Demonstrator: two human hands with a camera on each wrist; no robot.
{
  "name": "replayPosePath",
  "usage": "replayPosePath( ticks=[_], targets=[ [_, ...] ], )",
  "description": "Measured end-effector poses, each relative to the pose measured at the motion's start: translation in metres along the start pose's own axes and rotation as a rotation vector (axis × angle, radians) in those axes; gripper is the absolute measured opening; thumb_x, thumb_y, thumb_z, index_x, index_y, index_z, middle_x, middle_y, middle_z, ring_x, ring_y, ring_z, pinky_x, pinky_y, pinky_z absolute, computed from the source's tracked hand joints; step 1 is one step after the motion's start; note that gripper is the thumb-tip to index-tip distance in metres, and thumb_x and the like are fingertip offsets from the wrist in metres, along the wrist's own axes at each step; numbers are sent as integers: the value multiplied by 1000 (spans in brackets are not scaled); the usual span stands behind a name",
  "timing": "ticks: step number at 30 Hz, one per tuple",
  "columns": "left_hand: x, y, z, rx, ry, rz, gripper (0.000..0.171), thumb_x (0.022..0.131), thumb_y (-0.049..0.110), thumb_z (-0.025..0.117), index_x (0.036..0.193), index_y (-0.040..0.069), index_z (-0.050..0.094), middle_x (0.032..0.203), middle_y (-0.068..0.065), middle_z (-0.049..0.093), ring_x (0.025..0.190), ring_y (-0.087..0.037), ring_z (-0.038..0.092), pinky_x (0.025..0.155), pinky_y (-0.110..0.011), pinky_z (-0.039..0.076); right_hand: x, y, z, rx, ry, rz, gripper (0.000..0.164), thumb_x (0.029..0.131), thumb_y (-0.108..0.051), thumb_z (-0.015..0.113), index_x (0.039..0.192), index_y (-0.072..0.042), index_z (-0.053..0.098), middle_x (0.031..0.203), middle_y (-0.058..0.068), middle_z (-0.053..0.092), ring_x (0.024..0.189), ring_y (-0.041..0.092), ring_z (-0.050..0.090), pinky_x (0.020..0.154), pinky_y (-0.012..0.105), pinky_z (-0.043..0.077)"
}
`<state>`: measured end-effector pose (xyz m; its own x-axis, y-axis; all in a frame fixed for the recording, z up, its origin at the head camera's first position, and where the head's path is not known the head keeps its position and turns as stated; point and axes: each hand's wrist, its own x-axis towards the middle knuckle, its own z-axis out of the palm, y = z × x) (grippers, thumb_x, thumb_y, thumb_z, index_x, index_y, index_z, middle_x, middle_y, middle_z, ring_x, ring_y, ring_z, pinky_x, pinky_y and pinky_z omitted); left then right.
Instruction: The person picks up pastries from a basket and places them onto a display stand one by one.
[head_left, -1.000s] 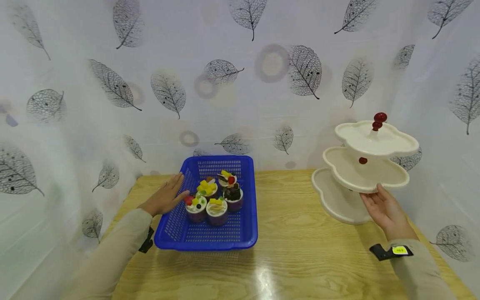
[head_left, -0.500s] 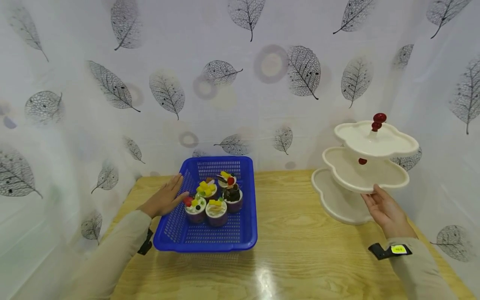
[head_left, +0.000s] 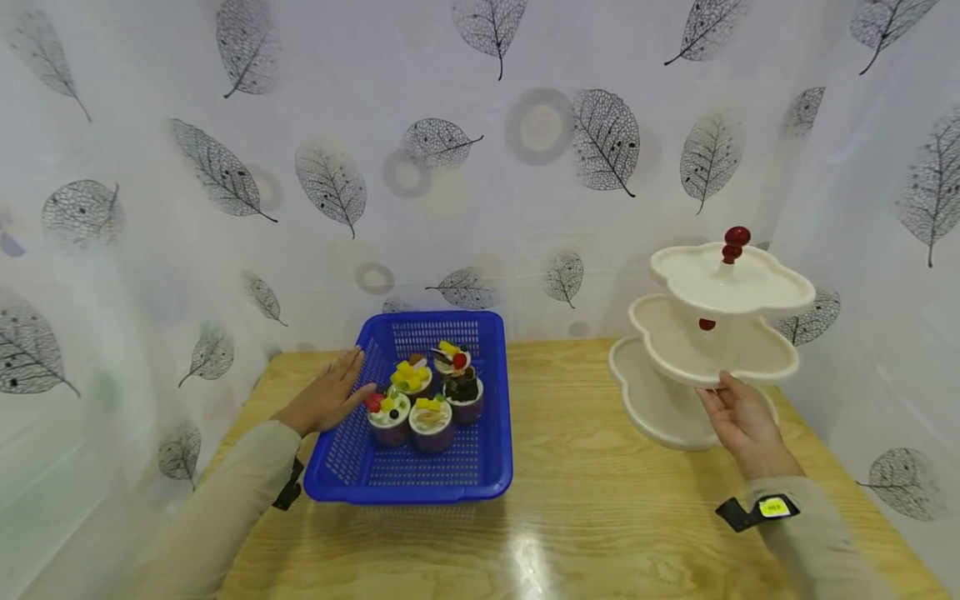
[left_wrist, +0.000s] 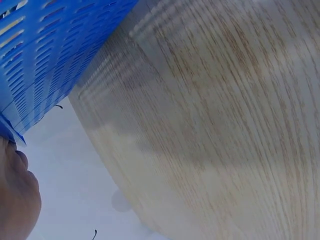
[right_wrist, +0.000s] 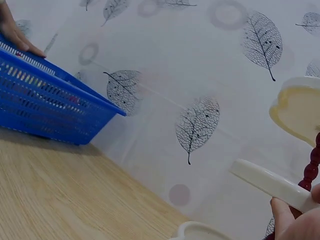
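Observation:
My left hand (head_left: 325, 395) rests with straight fingers across the left rim of a blue plastic basket (head_left: 491, 483). Inside the basket stand several cupcakes (head_left: 432, 427) in purplish cups, topped with cream, fruit and chocolate. To the right is a white three-tier cake stand (head_left: 757, 354) with wavy-edged plates and a red knobbed post. My right hand (head_left: 742, 425) grips the front rim of its middle plate, thumb above and fingers beneath. In the right wrist view that plate (right_wrist: 272, 185) sits between thumb and fingers. The left wrist view shows the basket's slotted side (left_wrist: 45, 60) beside the hand (left_wrist: 17, 200).
Both things are on a light wood-grain table (head_left: 570, 467). A white curtain (head_left: 525, 225) printed with dark leaves hangs behind and along both sides. Bare table lies between the basket and the stand. Each wrist wears a black strap.
The cake stand has shifted a little to the left in the last half second, together with my right hand. My left hand stays on the basket, which has not visibly moved.

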<state>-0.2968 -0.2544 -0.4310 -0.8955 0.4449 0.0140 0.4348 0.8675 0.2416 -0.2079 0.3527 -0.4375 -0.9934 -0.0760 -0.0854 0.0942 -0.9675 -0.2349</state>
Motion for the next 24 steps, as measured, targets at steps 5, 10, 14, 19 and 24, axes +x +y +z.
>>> replayPosePath(
  ticks=[5, 10, 14, 19, 24],
  targets=[
    [3, -5, 4, 7, -6, -8, 79, 102, 53, 27, 150, -7, 11, 158, -24, 3, 145, -42, 4, 115, -59, 7, 1, 22, 9, 44, 59, 24, 15, 100, 2, 42, 111, 2, 53, 110, 15, 62, 116, 20, 59, 113, 23, 20],
    [1, -3, 3, -30, 18, -6, 76, 103, 49, 29, 149, -10, 13, 157, -27, 5, 144, -45, 6, 113, -62, 7, 0, 44, 20, 37, 112, 53, 19, 99, 2, 43, 117, -1, 49, 113, 11, 60, 124, 15, 51, 113, 23, 19],
    [-1, 1, 2, -39, 35, -14, 72, 104, 44, 29, 149, -11, 14, 157, -27, 7, 143, -45, 6, 113, -62, 6, 1, 59, 28, -2, 139, 68, 38, 99, 2, 44, 134, -13, 39, 118, 8, 58, 129, 13, 46, 113, 23, 20],
    [-2, 5, 2, -51, 53, -29, 69, 105, 40, 28, 148, -11, 15, 156, -27, 9, 143, -45, 5, 113, -62, 6, 4, 77, 36, -35, 165, 85, 68, 99, 1, 45, 151, -26, 10, 131, 1, 48, 137, 7, 29, 113, 23, 21],
    [0, 6, 2, -33, 44, -50, 68, 105, 41, 24, 149, -11, 14, 157, -27, 8, 144, -45, 6, 113, -62, 5, 5, 91, 43, -63, 187, 103, 71, 99, 0, 44, 152, -27, 5, 140, -4, 39, 139, 5, 24, 113, 23, 23]
  ],
)
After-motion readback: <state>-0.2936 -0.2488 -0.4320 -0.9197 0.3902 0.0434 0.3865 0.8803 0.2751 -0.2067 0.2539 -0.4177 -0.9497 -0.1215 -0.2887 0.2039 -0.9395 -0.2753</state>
